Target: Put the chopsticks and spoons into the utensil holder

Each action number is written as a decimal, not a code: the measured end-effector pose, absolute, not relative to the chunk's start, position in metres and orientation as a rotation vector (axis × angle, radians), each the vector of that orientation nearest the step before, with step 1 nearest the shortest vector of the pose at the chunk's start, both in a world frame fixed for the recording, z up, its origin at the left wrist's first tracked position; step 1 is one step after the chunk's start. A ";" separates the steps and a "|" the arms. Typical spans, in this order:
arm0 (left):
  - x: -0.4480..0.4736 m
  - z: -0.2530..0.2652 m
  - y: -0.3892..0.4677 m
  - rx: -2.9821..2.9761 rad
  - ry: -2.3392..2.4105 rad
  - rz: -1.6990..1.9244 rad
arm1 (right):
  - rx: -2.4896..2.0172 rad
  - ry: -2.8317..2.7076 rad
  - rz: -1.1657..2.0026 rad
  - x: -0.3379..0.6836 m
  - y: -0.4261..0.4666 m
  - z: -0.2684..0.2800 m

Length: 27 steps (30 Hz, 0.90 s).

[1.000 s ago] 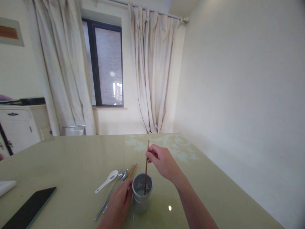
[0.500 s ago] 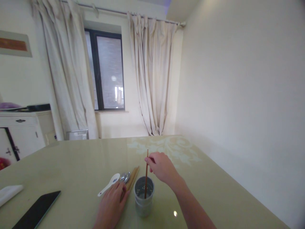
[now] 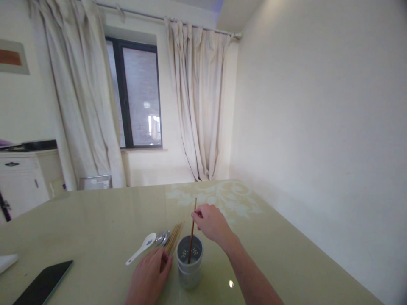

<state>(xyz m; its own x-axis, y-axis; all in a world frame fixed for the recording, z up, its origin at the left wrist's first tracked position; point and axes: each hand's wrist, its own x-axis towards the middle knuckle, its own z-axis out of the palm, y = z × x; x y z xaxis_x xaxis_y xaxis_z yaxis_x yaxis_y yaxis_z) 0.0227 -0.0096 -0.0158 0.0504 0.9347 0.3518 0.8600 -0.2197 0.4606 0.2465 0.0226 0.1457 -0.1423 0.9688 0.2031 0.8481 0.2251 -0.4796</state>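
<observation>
My right hand (image 3: 211, 222) pinches the upper part of a reddish-brown chopstick (image 3: 191, 241). The chopstick stands slightly tilted, its lower end inside a grey cylindrical utensil holder (image 3: 190, 273) with small holes in its bottom. Left of the holder, my left hand (image 3: 149, 269) is closed over the near ends of a bundle of light wooden chopsticks (image 3: 173, 238), its thumb on the holder side. Two metal spoons (image 3: 163, 238) lie beside the bundle, their handles hidden under my left hand. A white ceramic spoon (image 3: 142, 248) with a blue mark rests farther left.
A dark phone or tablet (image 3: 44, 281) lies at the front left of the glossy table (image 3: 104, 228). A white object (image 3: 8, 262) is at the left edge. A wall (image 3: 311, 127) runs along the right. Curtains (image 3: 200, 101) hang behind.
The chopstick in my right hand leans more, its lower end shifting slightly left inside the holder. The whole view has turned slightly right. My left hand stays at the bundle.
</observation>
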 end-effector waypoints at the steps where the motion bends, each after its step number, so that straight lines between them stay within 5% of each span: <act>1: 0.023 -0.013 -0.010 2.124 1.865 0.924 | -1.672 -2.038 0.351 0.246 0.023 0.145; 12: 0.024 -0.011 -0.010 1.804 1.628 1.587 | -1.711 -1.977 0.128 0.255 0.013 0.155; 18: 0.031 -0.024 -0.017 1.917 1.499 1.827 | -0.981 -1.960 0.565 0.246 -0.012 0.173; 27: 0.028 -0.022 -0.024 1.942 1.511 1.795 | -0.834 -1.652 0.710 0.242 -0.008 0.174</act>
